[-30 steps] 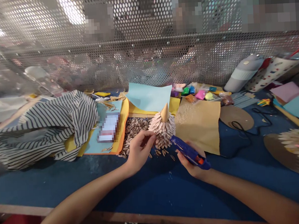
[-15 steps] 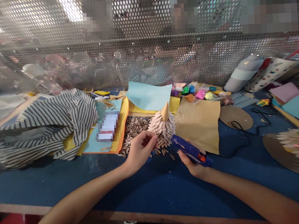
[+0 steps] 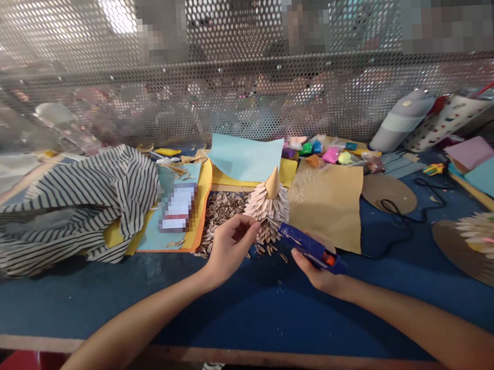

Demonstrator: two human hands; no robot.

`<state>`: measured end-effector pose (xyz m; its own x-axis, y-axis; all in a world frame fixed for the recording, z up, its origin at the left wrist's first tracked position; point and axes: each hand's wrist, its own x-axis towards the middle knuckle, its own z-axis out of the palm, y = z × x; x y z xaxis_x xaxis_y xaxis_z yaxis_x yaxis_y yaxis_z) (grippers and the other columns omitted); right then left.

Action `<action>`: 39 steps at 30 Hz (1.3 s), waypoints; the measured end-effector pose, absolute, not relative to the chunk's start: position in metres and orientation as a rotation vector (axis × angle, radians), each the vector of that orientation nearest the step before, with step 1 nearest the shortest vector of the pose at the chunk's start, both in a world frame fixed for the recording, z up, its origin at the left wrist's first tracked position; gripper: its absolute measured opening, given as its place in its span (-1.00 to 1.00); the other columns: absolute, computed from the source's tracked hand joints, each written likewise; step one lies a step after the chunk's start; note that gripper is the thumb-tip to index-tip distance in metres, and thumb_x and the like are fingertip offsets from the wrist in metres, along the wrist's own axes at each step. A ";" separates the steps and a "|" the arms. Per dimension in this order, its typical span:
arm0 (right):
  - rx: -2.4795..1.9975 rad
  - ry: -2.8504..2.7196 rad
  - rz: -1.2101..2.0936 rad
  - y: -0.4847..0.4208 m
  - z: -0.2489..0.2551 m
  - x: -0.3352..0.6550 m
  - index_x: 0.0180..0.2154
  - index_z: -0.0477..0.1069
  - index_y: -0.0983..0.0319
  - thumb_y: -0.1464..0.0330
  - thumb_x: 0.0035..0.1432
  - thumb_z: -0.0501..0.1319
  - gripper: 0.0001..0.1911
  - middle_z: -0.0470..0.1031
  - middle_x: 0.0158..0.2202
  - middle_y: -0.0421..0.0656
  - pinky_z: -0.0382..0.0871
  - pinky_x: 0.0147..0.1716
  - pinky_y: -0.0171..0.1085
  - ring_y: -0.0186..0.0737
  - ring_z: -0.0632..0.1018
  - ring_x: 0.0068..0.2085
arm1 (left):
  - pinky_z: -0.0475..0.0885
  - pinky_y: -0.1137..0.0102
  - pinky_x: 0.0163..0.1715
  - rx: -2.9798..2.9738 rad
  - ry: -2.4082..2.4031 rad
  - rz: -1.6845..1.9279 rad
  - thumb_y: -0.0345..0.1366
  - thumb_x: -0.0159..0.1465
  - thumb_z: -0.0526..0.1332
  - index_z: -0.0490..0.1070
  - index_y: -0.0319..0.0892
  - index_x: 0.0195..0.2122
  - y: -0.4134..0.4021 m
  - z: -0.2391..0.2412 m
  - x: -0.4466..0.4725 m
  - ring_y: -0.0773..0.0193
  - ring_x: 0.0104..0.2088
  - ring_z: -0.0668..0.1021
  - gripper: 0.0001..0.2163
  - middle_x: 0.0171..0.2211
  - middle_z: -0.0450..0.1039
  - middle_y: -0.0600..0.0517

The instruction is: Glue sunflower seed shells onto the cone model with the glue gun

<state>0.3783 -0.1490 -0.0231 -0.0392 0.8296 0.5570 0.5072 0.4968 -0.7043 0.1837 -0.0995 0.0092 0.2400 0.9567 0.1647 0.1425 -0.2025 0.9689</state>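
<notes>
The right hand (image 3: pixel 320 272) closes firmly around a blue hot glue gun (image 3: pixel 310 248), its tip near the cone. The left hand (image 3: pixel 231 249) curls with thumb and fingers pinched close, though whether they hold anything cannot be told, just beside a cone of overlapping sunflower seed shells (image 3: pixel 268 211). The cone stands between heaped loose shells (image 3: pixel 221 211) on the left and brown paper (image 3: pixel 326 208) on the right, above a blue table (image 3: pixel 112 294).
</notes>
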 end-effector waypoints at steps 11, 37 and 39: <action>-1.157 -1.691 0.418 -0.149 -0.032 0.379 -0.54 0.11 0.15 0.26 0.23 0.14 -0.66 0.21 -0.59 -0.28 0.27 -0.60 -0.31 -0.34 0.33 -0.60 | 0.31 0.55 -0.63 1.608 1.031 1.132 -0.20 0.24 0.20 0.38 -0.19 -0.40 -0.100 0.010 0.184 0.45 -0.61 0.39 -0.83 -0.60 0.35 0.10; -1.219 -1.662 0.487 -0.145 -0.036 0.384 -0.53 0.19 0.11 0.15 0.22 0.14 -0.67 0.29 -0.60 -0.23 0.36 -0.56 -0.23 -0.24 0.39 -0.56 | 0.32 0.51 -0.59 1.603 1.036 1.177 -0.16 0.25 0.21 0.37 -0.18 -0.39 -0.100 0.010 0.183 0.44 -0.58 0.38 -0.80 -0.58 0.34 0.10; -1.166 -1.660 0.448 -0.146 -0.034 0.385 -0.50 0.26 0.12 0.18 0.21 0.15 -0.72 0.33 -0.56 -0.22 0.38 -0.54 -0.22 -0.24 0.41 -0.55 | 0.31 0.51 -0.59 1.621 1.039 1.191 -0.18 0.25 0.21 0.37 -0.17 -0.39 -0.099 0.010 0.183 0.44 -0.57 0.37 -0.82 -0.55 0.35 0.10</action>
